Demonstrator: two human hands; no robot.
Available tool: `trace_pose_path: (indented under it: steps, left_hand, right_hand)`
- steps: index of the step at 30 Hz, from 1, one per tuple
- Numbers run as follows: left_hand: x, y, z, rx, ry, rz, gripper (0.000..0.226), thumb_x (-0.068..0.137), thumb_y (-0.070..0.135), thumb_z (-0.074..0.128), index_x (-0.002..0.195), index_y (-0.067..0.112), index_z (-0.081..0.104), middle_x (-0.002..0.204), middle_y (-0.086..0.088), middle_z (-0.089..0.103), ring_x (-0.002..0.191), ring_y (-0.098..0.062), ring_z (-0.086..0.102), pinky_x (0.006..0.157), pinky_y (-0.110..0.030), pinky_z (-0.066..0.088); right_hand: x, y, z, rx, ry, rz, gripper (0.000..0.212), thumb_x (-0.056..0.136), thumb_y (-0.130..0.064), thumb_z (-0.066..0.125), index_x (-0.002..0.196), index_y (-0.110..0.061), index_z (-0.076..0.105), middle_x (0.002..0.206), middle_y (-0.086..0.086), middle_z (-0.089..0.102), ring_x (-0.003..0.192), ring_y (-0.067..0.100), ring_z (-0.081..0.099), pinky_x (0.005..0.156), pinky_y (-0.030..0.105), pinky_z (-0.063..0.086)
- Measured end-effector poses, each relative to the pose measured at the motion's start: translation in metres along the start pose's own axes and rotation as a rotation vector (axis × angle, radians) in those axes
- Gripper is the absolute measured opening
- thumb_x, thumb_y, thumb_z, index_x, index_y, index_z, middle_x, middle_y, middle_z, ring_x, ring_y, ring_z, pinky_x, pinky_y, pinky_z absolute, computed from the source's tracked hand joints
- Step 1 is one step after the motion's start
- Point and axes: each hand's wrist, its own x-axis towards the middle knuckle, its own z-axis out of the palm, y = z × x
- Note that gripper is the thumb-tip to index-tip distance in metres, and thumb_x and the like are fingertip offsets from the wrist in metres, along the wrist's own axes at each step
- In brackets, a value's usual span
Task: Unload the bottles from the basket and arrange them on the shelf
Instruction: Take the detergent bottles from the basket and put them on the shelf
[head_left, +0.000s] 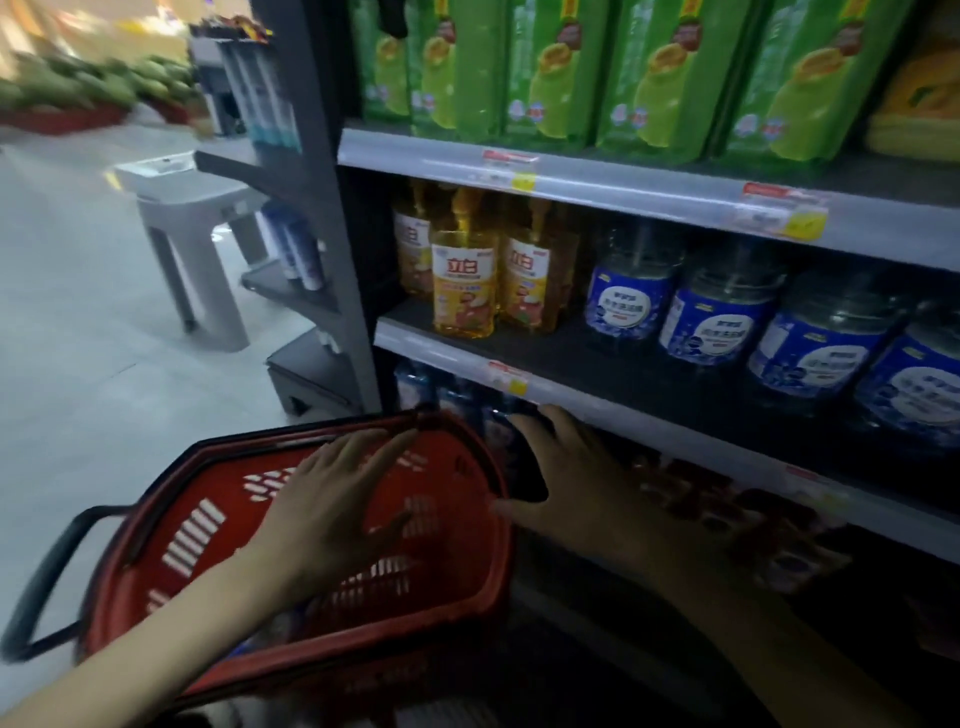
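Nearby: grey stool (192, 223) beyond basket (462, 566); dark obj (524, 462) in R hand (582, 488)

Red perforated plastic basket (457, 525); glossy clear plastic bottles (464, 280).

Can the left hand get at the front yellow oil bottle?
Probably yes: left hand is open over the red plastic basket; the yellow oil bottle stands unblocked at the shelf front.

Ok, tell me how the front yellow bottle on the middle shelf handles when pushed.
The front yellow bottle looks full of liquid, so probably heavy for its size. Tall and narrow, a high push may tip it against the bottles behind.
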Motion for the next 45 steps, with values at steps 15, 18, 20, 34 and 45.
trace_pose_path:
  steps: [15, 18, 20, 34, 45]
  left_hand:
    - [-0.092, -0.122, 0.102, 0.102, -0.412, -0.349, 0.085, 0.082, 0.07, 0.051, 0.157, 0.035, 0.029, 0.153, -0.009, 0.043, 0.143, -0.033, 0.04, 0.106, -0.048, 0.043]
    - [-0.075, -0.127, 0.117, 0.057, -0.537, -0.405, 0.086, 0.081, 0.079, 0.045, 0.155, 0.041, 0.026, 0.155, -0.008, 0.039, 0.143, -0.033, 0.037, 0.107, -0.053, 0.043]
    - [-0.065, -0.131, 0.133, 0.045, -0.588, -0.404, 0.083, 0.084, 0.078, 0.051, 0.155, 0.043, 0.026, 0.155, -0.007, 0.039, 0.141, -0.033, 0.039, 0.104, -0.057, 0.046]
    - [-0.033, -0.161, 0.233, 0.159, -0.874, -0.602, 0.103, 0.077, 0.069, 0.07, 0.155, 0.017, 0.027, 0.149, -0.018, 0.046, 0.129, -0.041, 0.053, 0.098, -0.057, 0.053]
    - [-0.025, -0.141, 0.23, 0.174, -0.837, -0.827, 0.08, 0.087, 0.054, 0.068, 0.148, 0.018, 0.033, 0.131, -0.014, 0.059, 0.122, -0.037, 0.057, 0.106, -0.061, 0.044]
  right_hand:
    - [0.038, -0.09, 0.159, 0.082, -0.341, -0.12, 0.074, 0.094, -0.066, 0.053, 0.155, -0.027, 0.035, 0.157, 0.002, 0.034, 0.144, 0.022, 0.036, 0.119, 0.035, 0.033]
    - [0.042, -0.098, 0.177, 0.073, -0.393, -0.089, 0.078, 0.092, -0.071, 0.05, 0.155, -0.029, 0.033, 0.156, 0.001, 0.036, 0.143, 0.022, 0.037, 0.117, 0.039, 0.036]
    - [0.046, -0.097, 0.182, 0.069, -0.418, -0.063, 0.082, 0.09, -0.074, 0.051, 0.156, -0.03, 0.03, 0.155, 0.0, 0.037, 0.142, 0.021, 0.038, 0.115, 0.041, 0.038]
    - [0.053, -0.091, 0.195, 0.104, -0.353, -0.056, 0.066, 0.093, -0.062, 0.054, 0.148, -0.028, 0.04, 0.147, 0.0, 0.042, 0.134, 0.022, 0.043, 0.107, 0.041, 0.044]
    - [0.053, -0.088, 0.196, 0.164, -0.353, -0.053, 0.059, 0.097, -0.05, 0.055, 0.149, -0.028, 0.038, 0.151, -0.001, 0.038, 0.138, 0.021, 0.04, 0.11, 0.04, 0.042]
